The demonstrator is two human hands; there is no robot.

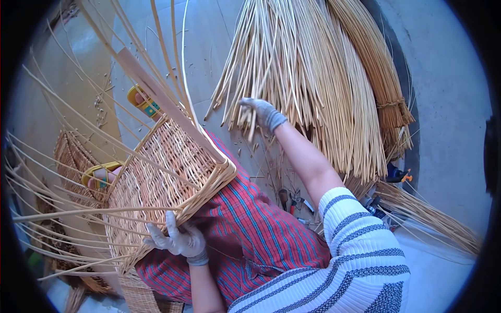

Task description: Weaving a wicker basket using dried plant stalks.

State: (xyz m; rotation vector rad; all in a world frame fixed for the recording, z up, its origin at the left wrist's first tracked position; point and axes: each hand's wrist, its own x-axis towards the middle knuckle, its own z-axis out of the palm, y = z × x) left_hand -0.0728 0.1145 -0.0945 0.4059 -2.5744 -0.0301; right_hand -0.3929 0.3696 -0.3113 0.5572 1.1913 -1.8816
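Note:
A half-woven wicker basket lies tilted across my lap, on a red checked cloth. Long loose stakes fan out from its edges to the left and upward. My left hand, in a pale glove, is at the basket's near edge with its fingers spread, touching or almost touching the border. Reaching forward, my right hand, also gloved, is closed round the ends of a few pale wicker rods at the tip of a big pile of rods. A flat wooden slat stands up along the basket's right side.
A tied bundle of browner rods lies right of the pile. Pruning shears and a wooden-handled tool rest on the floor by my right arm. More rods lie far right. Yellow slippers and another woven piece are on the left.

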